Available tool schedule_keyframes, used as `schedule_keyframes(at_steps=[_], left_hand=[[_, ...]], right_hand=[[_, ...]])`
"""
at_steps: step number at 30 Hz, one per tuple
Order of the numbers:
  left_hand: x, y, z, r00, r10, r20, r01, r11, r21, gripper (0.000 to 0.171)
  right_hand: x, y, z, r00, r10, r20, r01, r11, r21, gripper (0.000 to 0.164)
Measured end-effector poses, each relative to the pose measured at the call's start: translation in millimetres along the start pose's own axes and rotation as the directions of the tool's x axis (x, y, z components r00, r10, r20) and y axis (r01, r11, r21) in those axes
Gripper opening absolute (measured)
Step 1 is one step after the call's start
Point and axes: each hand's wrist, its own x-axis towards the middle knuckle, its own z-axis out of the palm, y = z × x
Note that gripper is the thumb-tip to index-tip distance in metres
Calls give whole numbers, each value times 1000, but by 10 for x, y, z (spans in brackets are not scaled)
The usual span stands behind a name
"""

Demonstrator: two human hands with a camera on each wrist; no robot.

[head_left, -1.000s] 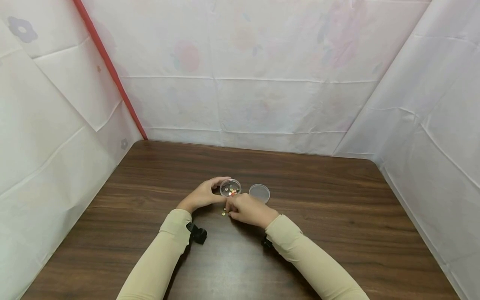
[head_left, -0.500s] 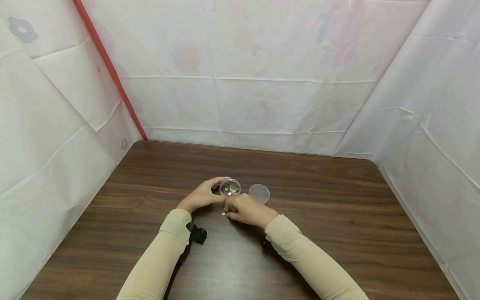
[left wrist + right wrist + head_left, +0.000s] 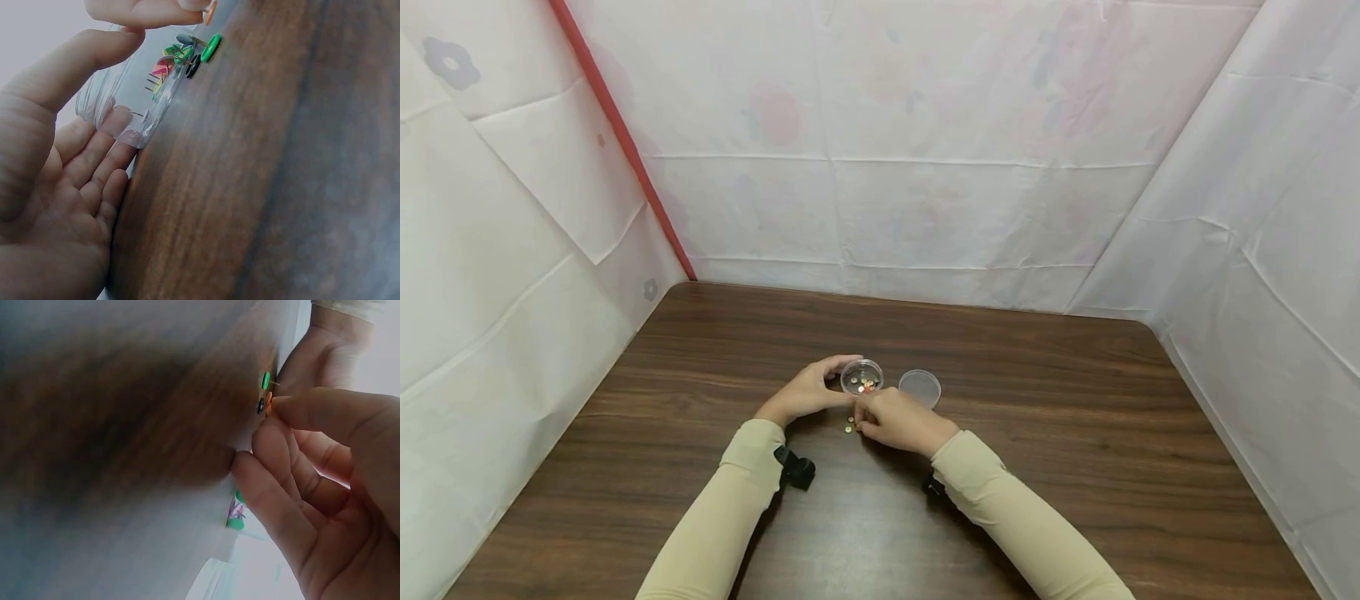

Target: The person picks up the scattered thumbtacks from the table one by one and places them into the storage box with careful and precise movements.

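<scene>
A clear round plastic box (image 3: 852,383) sits on the table with several coloured thumbtacks (image 3: 164,70) inside. My left hand (image 3: 807,390) grips its side, thumb nearer me and fingers around the far side. Just in front of the box, my right hand (image 3: 901,419) pinches an orange thumbtack (image 3: 269,399) between thumb and forefinger, low over the table. Beside those fingertips, a green thumbtack (image 3: 212,48) and a black thumbtack (image 3: 194,65) lie on the wood. The head view shows them only as tiny spots, partly beside the right fingers.
The box's clear round lid (image 3: 919,388) lies to the right of the box, partly behind the right hand. Wood-grain table (image 3: 1037,375) extends all round. White patterned sheets (image 3: 925,208) hang along the back and both sides.
The right fingers have shifted very slightly right, so both small tacks on the table show again after one was mostly covered. The left hand and box have stayed in place.
</scene>
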Motion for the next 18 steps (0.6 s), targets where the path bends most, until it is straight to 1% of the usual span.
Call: schedule_keyframes(at_steps=[1,5,8,14,18], left_hand=[[4,-11,2,1000,1,-1,-1,1000,-2,73],[70,-201,10,1000,4,-13,-4,1000,1,74],[110,-329,20,1000,6,-22,-6,1000,9,75],[94,-315,27,999,-8,-44,9,999,42,75],[99,-320,30,998,-28,-55,31,998,48,77]], right_hand=[[-2,4,-5,1000,-1,3,1,1000,13,7],[-4,22,-33,1000,-7,24,6,999,52,7],[-7,40,-63,1000,-12,13,11,999,53,7],[-3,87,-155,998,-12,-68,15,999,48,4],[3,123,-214,996,12,-91,-7,998,55,4]])
